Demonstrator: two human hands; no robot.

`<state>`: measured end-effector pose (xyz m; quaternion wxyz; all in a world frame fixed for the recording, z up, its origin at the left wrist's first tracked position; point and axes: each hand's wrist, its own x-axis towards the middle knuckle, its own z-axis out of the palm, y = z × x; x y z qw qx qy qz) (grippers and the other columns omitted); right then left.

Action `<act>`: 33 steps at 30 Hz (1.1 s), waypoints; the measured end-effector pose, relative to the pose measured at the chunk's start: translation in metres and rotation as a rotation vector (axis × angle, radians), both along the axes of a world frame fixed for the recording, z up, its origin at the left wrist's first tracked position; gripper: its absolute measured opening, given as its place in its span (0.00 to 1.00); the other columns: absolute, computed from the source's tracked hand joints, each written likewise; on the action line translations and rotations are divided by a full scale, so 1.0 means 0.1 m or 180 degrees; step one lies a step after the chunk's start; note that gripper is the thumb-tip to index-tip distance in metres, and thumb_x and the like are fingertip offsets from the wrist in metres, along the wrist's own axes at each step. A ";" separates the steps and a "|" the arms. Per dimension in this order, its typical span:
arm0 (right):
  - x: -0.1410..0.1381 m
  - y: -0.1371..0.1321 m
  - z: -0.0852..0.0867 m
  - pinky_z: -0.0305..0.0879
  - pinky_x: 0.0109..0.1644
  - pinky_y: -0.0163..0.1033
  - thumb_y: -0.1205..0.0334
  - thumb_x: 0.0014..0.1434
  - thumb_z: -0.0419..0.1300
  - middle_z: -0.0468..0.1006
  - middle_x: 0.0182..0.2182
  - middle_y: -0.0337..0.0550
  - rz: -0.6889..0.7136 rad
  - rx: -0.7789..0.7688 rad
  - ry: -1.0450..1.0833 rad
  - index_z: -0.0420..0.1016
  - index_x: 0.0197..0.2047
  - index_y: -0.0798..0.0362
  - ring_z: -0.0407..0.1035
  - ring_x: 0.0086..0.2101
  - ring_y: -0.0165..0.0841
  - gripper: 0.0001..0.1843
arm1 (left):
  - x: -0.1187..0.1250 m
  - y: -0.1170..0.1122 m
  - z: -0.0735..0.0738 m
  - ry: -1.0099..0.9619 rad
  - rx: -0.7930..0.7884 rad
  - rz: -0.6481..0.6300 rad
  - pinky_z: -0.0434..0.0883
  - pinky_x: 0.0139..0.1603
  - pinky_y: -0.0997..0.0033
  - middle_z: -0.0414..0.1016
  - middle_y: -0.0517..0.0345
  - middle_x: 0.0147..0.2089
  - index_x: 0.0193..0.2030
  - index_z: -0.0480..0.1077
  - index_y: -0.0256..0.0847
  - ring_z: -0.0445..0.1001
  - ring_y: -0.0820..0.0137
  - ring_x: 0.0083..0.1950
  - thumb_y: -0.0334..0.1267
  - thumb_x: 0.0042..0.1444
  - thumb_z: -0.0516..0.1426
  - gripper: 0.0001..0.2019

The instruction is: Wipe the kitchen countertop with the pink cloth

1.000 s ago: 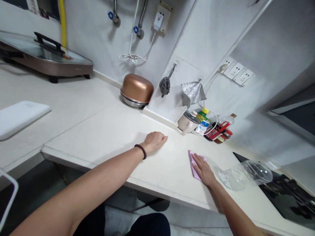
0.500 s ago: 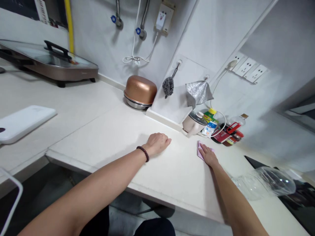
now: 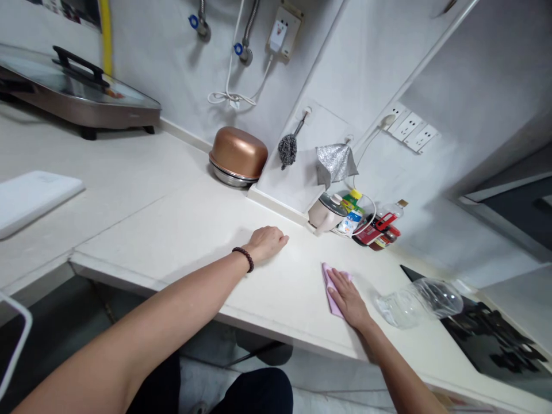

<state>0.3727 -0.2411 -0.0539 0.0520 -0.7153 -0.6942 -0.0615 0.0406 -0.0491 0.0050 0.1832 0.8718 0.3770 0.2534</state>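
Observation:
My right hand (image 3: pixel 350 300) lies flat, fingers stretched, on a small pink cloth (image 3: pixel 329 286) pressed to the white countertop (image 3: pixel 181 230). My left hand (image 3: pixel 267 242) rests on the counter to the left of it, fingers curled under, holding nothing I can see; a dark bead bracelet (image 3: pixel 244 258) circles its wrist. A clear glass lid (image 3: pixel 417 302) lies on the counter just right of my right hand.
A copper pot (image 3: pixel 239 155) sits upside down by the wall. A small beige cooker (image 3: pixel 325 213), bottles and jars (image 3: pixel 371 227) crowd the corner. A black cooktop (image 3: pixel 491 339) is at right, an electric grill pan (image 3: pixel 77 95) and a white board (image 3: pixel 30 198) at left.
My right hand has slid the pink cloth back toward me from near the cooker. My left hand has stayed where it was.

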 end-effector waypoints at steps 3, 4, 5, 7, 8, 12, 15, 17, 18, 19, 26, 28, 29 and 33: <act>-0.24 -0.20 0.04 0.44 0.72 0.58 0.43 0.71 0.44 0.52 0.72 0.40 0.0219 -0.0031 0.0017 0.45 0.75 0.39 0.44 0.71 0.42 0.33 | 0.00 -0.02 0.00 -0.0014 -0.0032 -0.0015 0.64 0.37 0.66 0.81 0.44 0.35 0.32 0.79 0.37 0.77 0.61 0.37 0.45 0.66 0.46 0.23; -0.30 -0.24 0.05 0.43 0.73 0.58 0.44 0.71 0.44 0.52 0.73 0.40 0.0261 -0.0055 0.0014 0.44 0.75 0.38 0.44 0.71 0.42 0.33 | 0.01 -0.02 0.00 -0.0017 -0.0038 -0.0033 0.64 0.37 0.66 0.80 0.44 0.35 0.32 0.79 0.37 0.77 0.61 0.36 0.45 0.66 0.46 0.23; -0.35 -0.26 0.06 0.43 0.73 0.58 0.44 0.71 0.45 0.51 0.73 0.39 0.0286 -0.0078 0.0008 0.44 0.75 0.38 0.43 0.71 0.42 0.33 | 0.01 -0.03 -0.01 -0.0026 -0.0039 -0.0062 0.65 0.37 0.66 0.80 0.44 0.35 0.32 0.79 0.37 0.77 0.61 0.36 0.45 0.66 0.47 0.23; -0.39 -0.27 0.08 0.43 0.73 0.58 0.44 0.71 0.45 0.51 0.73 0.39 0.0298 -0.0106 -0.0003 0.43 0.76 0.38 0.43 0.71 0.42 0.33 | 0.04 -0.04 -0.01 -0.0062 -0.0037 -0.0128 0.65 0.38 0.66 0.80 0.45 0.35 0.32 0.79 0.37 0.77 0.61 0.37 0.44 0.65 0.48 0.22; -0.40 -0.25 0.08 0.43 0.73 0.58 0.44 0.71 0.45 0.51 0.73 0.39 0.0290 -0.0110 -0.0008 0.43 0.76 0.38 0.43 0.71 0.42 0.33 | 0.05 -0.05 -0.02 -0.0079 -0.0032 -0.0159 0.65 0.38 0.66 0.81 0.45 0.35 0.31 0.79 0.37 0.77 0.61 0.37 0.44 0.65 0.48 0.22; -0.40 -0.04 0.08 0.44 0.72 0.58 0.44 0.72 0.44 0.51 0.73 0.38 0.0280 -0.0131 -0.0015 0.43 0.75 0.37 0.43 0.71 0.41 0.32 | 0.12 -0.07 -0.05 -0.0093 0.0001 -0.0153 0.66 0.38 0.65 0.81 0.44 0.35 0.31 0.79 0.37 0.77 0.60 0.37 0.44 0.65 0.48 0.22; -0.41 0.26 0.06 0.46 0.71 0.57 0.43 0.71 0.42 0.52 0.73 0.39 0.0241 -0.0143 -0.0034 0.46 0.75 0.39 0.44 0.71 0.42 0.32 | 0.15 -0.07 -0.05 -0.0096 0.0033 -0.0122 0.67 0.39 0.65 0.81 0.44 0.35 0.32 0.80 0.38 0.78 0.60 0.38 0.44 0.65 0.48 0.22; -0.43 0.50 0.06 0.48 0.71 0.57 0.42 0.71 0.41 0.53 0.72 0.41 0.0174 -0.0142 -0.0065 0.47 0.75 0.40 0.45 0.71 0.42 0.33 | 0.14 -0.06 -0.03 -0.0074 0.0029 -0.0094 0.67 0.39 0.65 0.81 0.44 0.36 0.33 0.80 0.37 0.78 0.60 0.38 0.44 0.65 0.47 0.22; -0.44 0.63 0.06 0.48 0.70 0.57 0.41 0.71 0.41 0.53 0.72 0.41 0.0135 -0.0136 -0.0083 0.48 0.75 0.41 0.45 0.71 0.43 0.33 | 0.13 -0.05 -0.02 -0.0058 0.0023 -0.0079 0.68 0.40 0.65 0.81 0.44 0.36 0.33 0.80 0.37 0.78 0.60 0.39 0.44 0.66 0.47 0.23; -0.46 0.77 0.06 0.48 0.70 0.57 0.41 0.71 0.40 0.53 0.72 0.42 0.0092 -0.0125 -0.0103 0.48 0.75 0.41 0.46 0.71 0.43 0.33 | 0.12 -0.04 -0.01 -0.0041 0.0014 -0.0060 0.68 0.40 0.65 0.82 0.44 0.37 0.34 0.80 0.37 0.78 0.60 0.39 0.45 0.66 0.47 0.23; -0.63 1.51 0.12 0.48 0.70 0.57 0.43 0.71 0.38 0.55 0.72 0.43 -0.0339 -0.0101 -0.0149 0.50 0.75 0.44 0.47 0.70 0.44 0.33 | 0.04 0.07 0.00 0.0010 -0.0058 0.0192 0.69 0.43 0.66 0.82 0.43 0.39 0.37 0.80 0.36 0.79 0.59 0.43 0.45 0.66 0.47 0.22; -0.66 1.57 0.12 0.48 0.70 0.58 0.42 0.71 0.38 0.55 0.72 0.44 -0.0350 -0.0046 -0.0071 0.52 0.74 0.44 0.48 0.70 0.45 0.33 | 0.02 0.10 0.00 0.0000 -0.0055 0.0231 0.69 0.43 0.66 0.82 0.42 0.40 0.37 0.81 0.36 0.79 0.59 0.43 0.45 0.66 0.47 0.23; -0.67 1.57 0.12 0.48 0.70 0.59 0.42 0.71 0.39 0.56 0.71 0.44 -0.0311 0.0002 -0.0012 0.53 0.74 0.44 0.48 0.69 0.45 0.33 | 0.01 0.11 0.00 -0.0012 -0.0059 0.0245 0.69 0.42 0.66 0.82 0.42 0.40 0.37 0.81 0.35 0.79 0.59 0.43 0.45 0.66 0.47 0.23; -0.81 1.39 0.06 0.46 0.70 0.61 0.40 0.70 0.41 0.55 0.71 0.45 0.0023 0.0111 0.0164 0.54 0.73 0.44 0.47 0.70 0.47 0.34 | -0.01 0.12 0.02 -0.0101 -0.0117 0.0224 0.69 0.43 0.65 0.82 0.41 0.40 0.37 0.81 0.36 0.79 0.58 0.44 0.45 0.66 0.47 0.23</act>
